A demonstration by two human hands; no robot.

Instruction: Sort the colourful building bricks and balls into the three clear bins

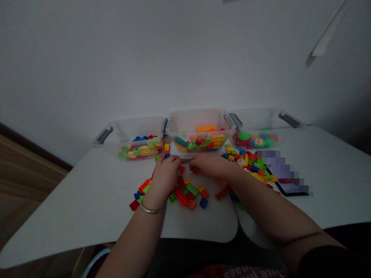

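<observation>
My left hand, with a silver bangle at the wrist, reaches over the left side of a pile of toy bricks. Its fingers bend down, and what they hold, if anything, is hidden; a red toy brick shows beside the fingertips. Close by on the right, my right hand has its fingers curled in on another red toy brick. Below the hands lie loose bricks, among them a green brick, an orange brick and a blue brick.
Three clear plastic boxes stand along the wall: a left box, a middle box and a right box, all holding coloured pieces. More bricks lie beyond my right forearm. A phone or tablet rests at right on the white table.
</observation>
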